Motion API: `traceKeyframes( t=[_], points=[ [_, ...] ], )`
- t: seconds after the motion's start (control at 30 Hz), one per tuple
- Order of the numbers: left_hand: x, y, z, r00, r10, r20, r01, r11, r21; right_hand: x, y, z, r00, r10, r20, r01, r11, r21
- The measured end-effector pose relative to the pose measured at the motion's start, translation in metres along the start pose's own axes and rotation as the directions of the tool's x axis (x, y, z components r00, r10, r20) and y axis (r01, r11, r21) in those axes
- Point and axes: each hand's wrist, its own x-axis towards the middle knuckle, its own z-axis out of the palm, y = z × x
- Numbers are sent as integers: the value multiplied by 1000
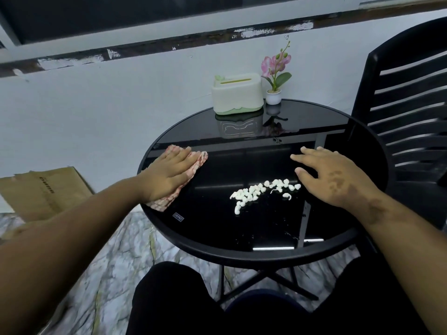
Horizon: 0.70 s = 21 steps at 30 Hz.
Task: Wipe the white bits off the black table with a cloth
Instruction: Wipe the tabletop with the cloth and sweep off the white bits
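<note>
**All of the wiping is lying ahead**

None of the white bits (262, 193) are showing any sign of being cleared: they are sitting in one loose cluster on the black worktop (217, 233), right of its middle, with a few stragglers trailing toward the near edge. No swept lane is showing through the cluster, so the job is looking barely begun, if begun at all.

The left hand (167, 176) is pressing flat on the cloth (193, 165), a red-and-white checked piece lying at the left rim of the worktop, well apart from the bits. Its fingers (183, 154) are lying straight and close together on the fabric, pinning it down, not gripping it. The right hand (331, 175) is resting or hovering over the right side of the worktop, just beside the far end of the cluster; its fingers (301, 158) are spreading wide and holding nothing. Whether the palm is touching the glass cannot be told.

At the back of the worktop a pale green tissue box (237, 93) and a small potted orchid (274, 93) are standing side by side, clear of the mess. A black chair (411, 105) is standing to the right.

What is remaining, by my reading: drawing the cloth rightward across the worktop, gathering the whole cluster and carrying it off an edge. The spread right hand may be getting placed to catch or corral the bits.
</note>
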Motion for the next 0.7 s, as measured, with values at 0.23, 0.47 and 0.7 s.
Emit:
traceKeyframes(
  t=[0.23,0.47,0.7],
  points=[
    [-44,103,13,984,-170,-55,169,985,-35,1,-2,1,1000,3,-9,-3,1000,3],
    [-32,184,12,927,-375,-18,371,923,-102,-1,-3,-1,1000,2,6,-2,1000,-4],
    [-30,205,13,922,-387,-18,383,918,-97,-2,-5,-3,1000,1,14,-1,1000,-7]
  ],
)
